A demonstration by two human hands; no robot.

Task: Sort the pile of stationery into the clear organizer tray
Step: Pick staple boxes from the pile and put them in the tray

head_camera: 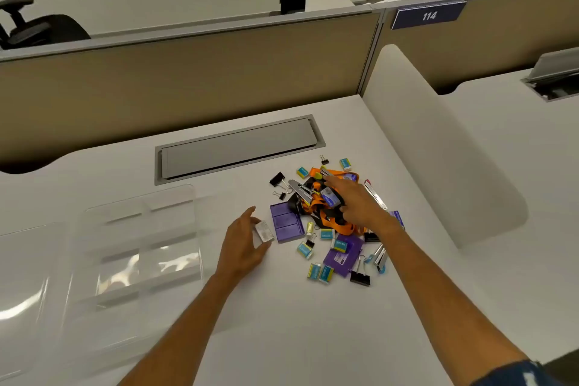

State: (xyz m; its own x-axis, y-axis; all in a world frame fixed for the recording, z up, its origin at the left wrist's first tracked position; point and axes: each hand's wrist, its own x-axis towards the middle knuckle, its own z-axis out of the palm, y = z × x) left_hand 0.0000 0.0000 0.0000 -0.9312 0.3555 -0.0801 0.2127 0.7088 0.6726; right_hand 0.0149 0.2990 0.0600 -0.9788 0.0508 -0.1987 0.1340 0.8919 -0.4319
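While the desk [282, 323] carries everything, the next move likely turns on the clear organizer tray [175, 197]. It lies left of the pile [313, 213], apart from it, long axis running toward and away from the person. Right hand [357, 204] rests on top of the pile, fingers straight and spread, touching the orange lanyard [340, 224], gripping nothing I can make out. Left hand [242, 244] sits at the pile's left edge, tray side, so it's nearer for the drop. It pinches a small white box [263, 231] between thumb and fingers.
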